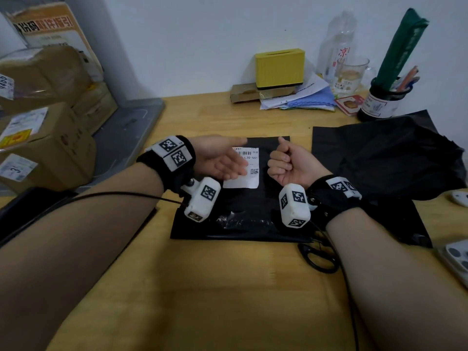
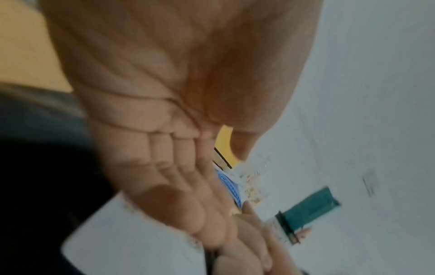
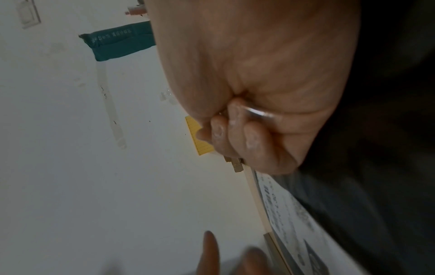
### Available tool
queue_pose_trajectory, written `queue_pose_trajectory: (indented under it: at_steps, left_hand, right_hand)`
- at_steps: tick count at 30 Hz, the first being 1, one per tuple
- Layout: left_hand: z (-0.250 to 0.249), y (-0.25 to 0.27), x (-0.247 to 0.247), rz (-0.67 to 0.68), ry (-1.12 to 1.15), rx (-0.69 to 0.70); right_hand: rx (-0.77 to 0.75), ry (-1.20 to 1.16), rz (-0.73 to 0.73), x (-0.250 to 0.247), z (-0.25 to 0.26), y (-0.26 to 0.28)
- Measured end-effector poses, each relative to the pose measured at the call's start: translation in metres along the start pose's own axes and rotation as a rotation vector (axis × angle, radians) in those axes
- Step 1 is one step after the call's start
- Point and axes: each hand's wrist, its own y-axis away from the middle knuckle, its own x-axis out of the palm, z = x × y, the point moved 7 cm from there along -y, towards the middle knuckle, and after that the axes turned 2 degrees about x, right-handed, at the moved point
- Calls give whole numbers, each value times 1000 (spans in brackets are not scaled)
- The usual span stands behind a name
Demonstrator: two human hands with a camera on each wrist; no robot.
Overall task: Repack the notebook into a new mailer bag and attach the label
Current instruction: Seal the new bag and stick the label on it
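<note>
Left hand (image 1: 222, 160) flat, palm up; right hand (image 1: 288, 162) fisted.

mailer bag (image 1: 243, 224): glossy black plastic | label (image 1: 247, 173): matt white paper | tabletop (image 1: 202, 287): smooth light wood

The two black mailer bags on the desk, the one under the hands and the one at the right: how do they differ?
The black mailer bag under the hands lies flat and smooth; the crumpled black bag at the right is wrinkled and bunched. The flat one carries a white shipping label; no label shows on the crumpled one. The left hand and right hand are over the flat bag; nothing touches the crumpled one. Both are black plastic on the wooden desk.
</note>
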Motion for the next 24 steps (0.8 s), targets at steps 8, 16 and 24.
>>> queue_pose_trajectory:
  at_steps: [8,16,24]
  left_hand:
    - [4,-27,8,-75,605,174]
    - [6,-16,28,4,441,88]
    - [15,0,49,-9,257,84]
  right_hand:
    - [-5,-12,1,0,1,-1]
    - [-17,-55,-2,-1,3,-1]
    - [3,-47,14,1,2,1]
